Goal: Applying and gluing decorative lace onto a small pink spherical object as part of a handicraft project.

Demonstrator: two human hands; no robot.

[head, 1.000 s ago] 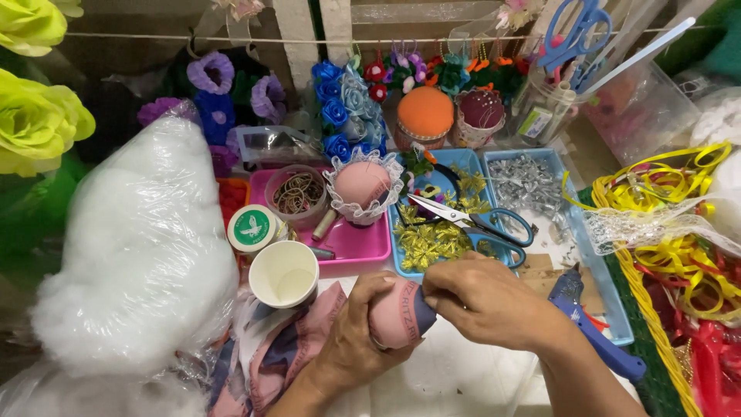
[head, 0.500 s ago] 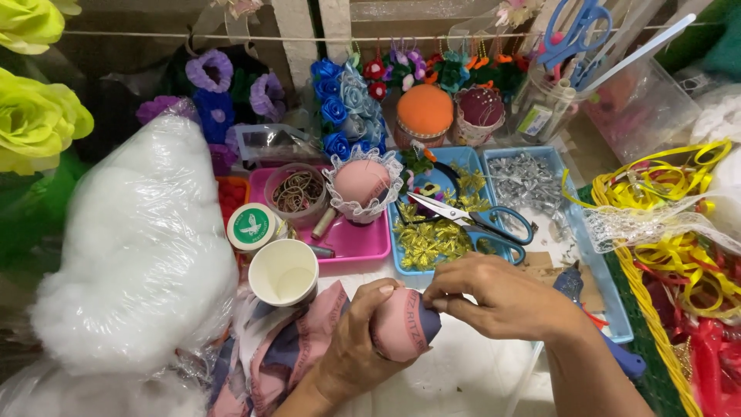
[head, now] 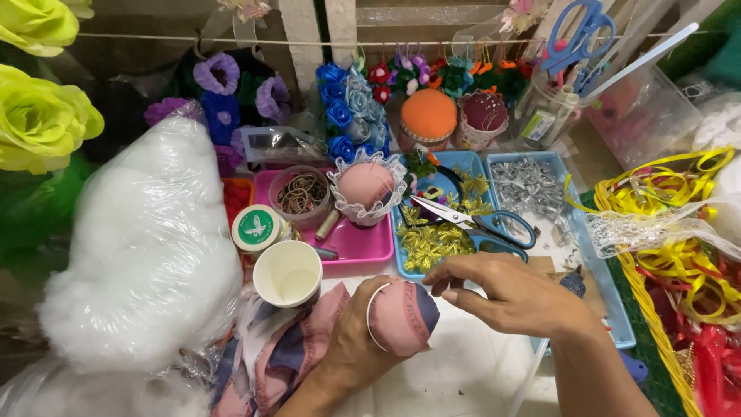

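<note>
Your left hand (head: 351, 347) comes in from 6 o'clock and is clamped around a stuffed fabric ball (head: 401, 316), pinkish with a blue stripe, fingers wrapped behind it and a thin white ring showing around its near edge. The ball sits low in the middle of the view, just above the white work surface (head: 455, 378).

Your right hand (head: 505, 293) enters from 5 o'clock and hovers at the ball's 2 o'clock side. Its thumb and forefinger are pinched together near the top of the ball; you cannot tell whether anything thin is held between them, nor whether the fingertips touch the fabric.

At 9 o'clock of the ball stands an empty white paper cup (head: 287, 274), with a small round green-and-white lidded tub (head: 256, 228) just beyond it at 10 o'clock. Striped fabric scraps (head: 282, 355) lie under your left wrist. A large clear bag of white stuffing (head: 143, 247) fills the 9 o'clock side.

At 12 o'clock a pink tray (head: 363, 247) holds a lace-trimmed pink cushion (head: 367, 185) and a clear cup of rubber bands (head: 301, 194). Beside it, at 1 o'clock, a blue tray (head: 401, 262) carries yellow-green trimmings and blue-handled scissors (head: 478, 224). Yellow ribbon (head: 671, 193) is heaped at 3 o'clock.
</note>
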